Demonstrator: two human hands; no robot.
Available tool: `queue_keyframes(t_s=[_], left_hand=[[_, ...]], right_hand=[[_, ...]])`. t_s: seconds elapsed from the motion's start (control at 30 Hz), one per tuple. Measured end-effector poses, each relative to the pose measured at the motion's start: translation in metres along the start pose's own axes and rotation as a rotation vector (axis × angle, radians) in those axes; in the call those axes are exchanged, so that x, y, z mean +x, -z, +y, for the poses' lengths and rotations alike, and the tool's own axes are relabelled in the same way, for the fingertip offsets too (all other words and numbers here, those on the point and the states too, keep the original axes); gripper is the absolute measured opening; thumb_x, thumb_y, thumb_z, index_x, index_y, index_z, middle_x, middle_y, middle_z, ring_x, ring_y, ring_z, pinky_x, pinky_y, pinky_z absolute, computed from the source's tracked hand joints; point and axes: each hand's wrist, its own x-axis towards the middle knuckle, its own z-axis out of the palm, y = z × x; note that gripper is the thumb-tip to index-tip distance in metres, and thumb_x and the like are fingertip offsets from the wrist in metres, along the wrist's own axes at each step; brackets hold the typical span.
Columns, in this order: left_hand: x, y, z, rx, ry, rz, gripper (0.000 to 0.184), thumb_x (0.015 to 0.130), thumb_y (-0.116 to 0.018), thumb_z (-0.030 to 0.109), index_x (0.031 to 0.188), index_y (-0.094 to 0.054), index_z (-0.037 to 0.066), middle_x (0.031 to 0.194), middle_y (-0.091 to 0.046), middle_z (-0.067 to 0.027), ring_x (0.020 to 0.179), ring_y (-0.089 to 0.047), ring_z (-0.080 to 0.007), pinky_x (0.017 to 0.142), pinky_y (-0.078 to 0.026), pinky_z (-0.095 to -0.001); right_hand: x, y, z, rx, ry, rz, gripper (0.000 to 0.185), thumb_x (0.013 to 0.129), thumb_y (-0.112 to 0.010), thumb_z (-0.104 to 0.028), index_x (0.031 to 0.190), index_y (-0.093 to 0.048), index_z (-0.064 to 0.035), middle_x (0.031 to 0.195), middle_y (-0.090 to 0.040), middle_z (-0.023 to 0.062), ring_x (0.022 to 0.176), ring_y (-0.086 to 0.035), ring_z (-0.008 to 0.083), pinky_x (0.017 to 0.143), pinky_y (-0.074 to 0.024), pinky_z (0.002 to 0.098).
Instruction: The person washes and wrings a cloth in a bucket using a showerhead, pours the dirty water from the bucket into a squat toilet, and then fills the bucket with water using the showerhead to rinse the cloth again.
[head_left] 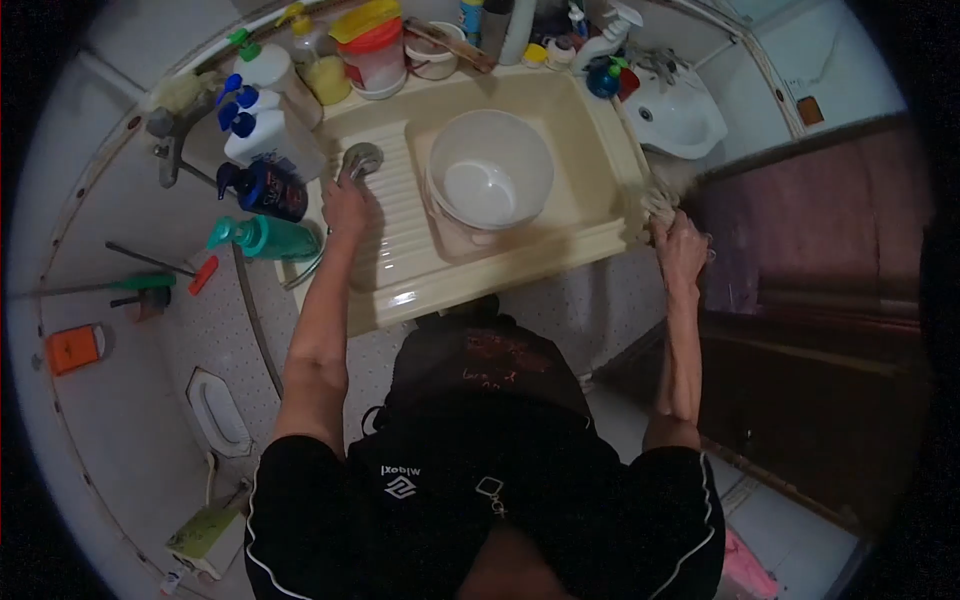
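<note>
Over the sink (540, 250), the showerhead (365, 156) (in left hand (346, 207)) points forward.

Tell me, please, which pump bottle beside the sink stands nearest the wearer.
The teal bottle, at the row's near end; the dark blue bottle and others stand beyond.

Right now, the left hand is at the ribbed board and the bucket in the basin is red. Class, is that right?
Not quite: the bucket in the basin is white, as the head view shows. The left hand is at the ribbed board.
</note>
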Motion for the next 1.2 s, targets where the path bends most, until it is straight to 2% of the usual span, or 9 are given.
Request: queue_keyframes(t_s=[0.03,0.23,0.37,0.5,0.63,0.87,1.0,1.13,1.2], left_hand=[[0.004,-0.010,-0.012,-0.011,-0.062,0.081,0.045,0.079,-0.059,0.020,0.119,-0.043,0.005,0.101,-0.054,-0.0237,0.093,-0.055,-0.0428,0.078,-0.046,-0.0497],[0.011,-0.005,-0.035,-0.344,0.102,-0.169,0.036,0.084,-0.055,0.019,0.114,-0.049,0.000,0.097,-0.059,-0.0271,0.094,-0.056,-0.0429,0.080,-0.045,-0.0475],[-0.022,0.043,-0.006,-0.444,-0.083,0.193,0.043,0.087,-0.053,0.020,0.124,-0.047,-0.001,0.095,-0.060,-0.0231,0.090,-0.061,-0.0334,0.076,-0.047,-0.0402],[-0.051,0.071,0.059,-0.749,0.001,-0.124,0.050,0.088,-0.054,0.020,0.132,-0.041,-0.001,0.111,-0.060,-0.0169,0.085,-0.056,-0.0182,0.079,-0.044,-0.0288],[-0.063,0.031,0.107,-0.559,-0.213,-0.241,0.050,0.085,-0.054,0.013,0.132,-0.041,0.003,0.116,-0.057,-0.0202,0.099,-0.058,-0.0299,0.085,-0.045,-0.0361],[-0.083,0.028,0.139,-0.286,-0.163,-0.206,0.046,0.082,-0.058,0.015,0.127,-0.049,0.017,0.099,-0.053,-0.0174,0.090,-0.057,-0.0360,0.080,-0.046,-0.0453],[-0.071,0.018,0.134,-0.192,-0.311,-0.132,0.045,0.078,-0.061,0.013,0.123,-0.052,0.015,0.099,-0.055,-0.0147,0.089,-0.058,-0.0341,0.077,-0.047,-0.0445],[-0.065,0.015,0.126,-0.129,-0.363,-0.072,0.041,0.077,-0.060,0.014,0.118,-0.055,0.015,0.098,-0.056,-0.0130,0.089,-0.058,-0.0333,0.076,-0.047,-0.0452],[-0.060,0.007,0.127,-0.058,-0.410,-0.163,0.035,0.077,-0.059,0.016,0.112,-0.057,0.014,0.096,-0.057,-0.0121,0.088,-0.058,-0.0332,0.074,-0.047,-0.0466]], right_hand=[[-0.029,-0.006,-0.055,-0.551,0.020,0.080,0.042,0.085,-0.059,-0.037,0.112,-0.059,-0.0048,0.098,-0.061,0.0085,0.085,-0.058,0.0217,0.076,-0.0443,0.0344],[-0.019,0.030,0.080,1.282,-0.020,-0.361,0.043,0.089,-0.051,-0.034,0.120,-0.052,-0.0049,0.108,-0.060,0.0105,0.088,-0.058,0.0225,0.077,-0.0465,0.0366],[-0.031,0.011,-0.017,-0.537,-0.325,0.041,0.031,0.086,-0.059,-0.032,0.100,-0.064,-0.0047,0.085,-0.062,0.0043,0.078,-0.058,0.0158,0.068,-0.0443,0.0296],[0.009,0.007,0.049,0.545,-0.182,0.020,0.042,0.085,-0.060,-0.041,0.087,-0.068,0.0007,0.070,-0.062,0.0057,0.069,-0.058,0.0131,0.065,-0.0445,0.0317],[0.010,0.001,-0.001,-0.378,0.247,0.218,0.033,0.090,-0.057,-0.027,0.091,-0.067,0.0046,0.077,-0.064,0.0066,0.074,-0.059,0.0148,0.069,-0.0462,0.0308],[0.063,0.049,0.003,1.301,-0.027,0.021,0.034,0.090,-0.053,-0.026,0.102,-0.062,0.0044,0.094,-0.065,0.0155,0.085,-0.063,0.0324,0.078,-0.0483,0.0435],[0.085,0.061,-0.009,-0.340,0.209,0.130,0.027,0.086,-0.058,-0.022,0.096,-0.064,0.0025,0.081,-0.062,0.0190,0.079,-0.064,0.0285,0.074,-0.0478,0.0420],[0.072,0.047,-0.009,0.864,0.293,0.056,0.032,0.091,-0.053,-0.027,0.102,-0.061,0.0012,0.100,-0.062,0.0133,0.090,-0.060,0.0213,0.075,-0.0474,0.0342],[0.140,0.060,0.081,-0.223,0.265,0.155,0.036,0.088,-0.055,-0.030,0.101,-0.061,0.0031,0.099,-0.063,0.0130,0.088,-0.059,0.0201,0.074,-0.0465,0.0321]])
